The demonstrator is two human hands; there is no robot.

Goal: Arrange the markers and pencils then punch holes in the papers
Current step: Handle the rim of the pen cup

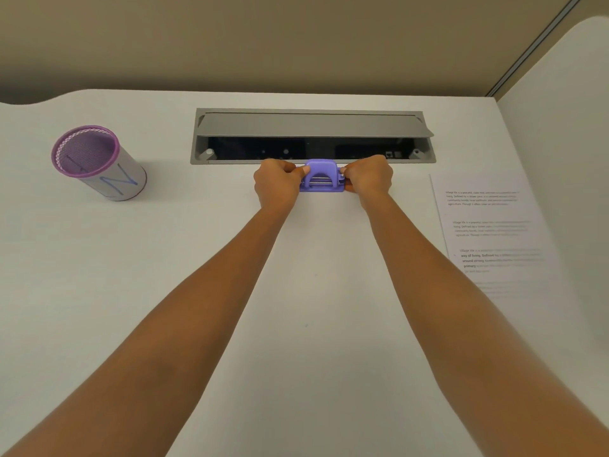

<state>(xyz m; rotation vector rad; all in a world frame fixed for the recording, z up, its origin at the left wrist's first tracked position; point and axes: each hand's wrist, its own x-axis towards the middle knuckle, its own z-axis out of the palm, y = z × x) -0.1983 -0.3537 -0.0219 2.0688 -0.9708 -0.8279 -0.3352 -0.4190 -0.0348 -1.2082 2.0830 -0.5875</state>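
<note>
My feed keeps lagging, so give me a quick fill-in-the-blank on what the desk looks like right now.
1. The left hand and right hand grip the two ends of the ____.
2. The printed paper lies to the ____ of both hands.
3. The mesh cup stands far to the ____ of the hands.
4. The grey cable hatch behind the hands is ____.

Missing words: hole punch; right; left; open.
</note>
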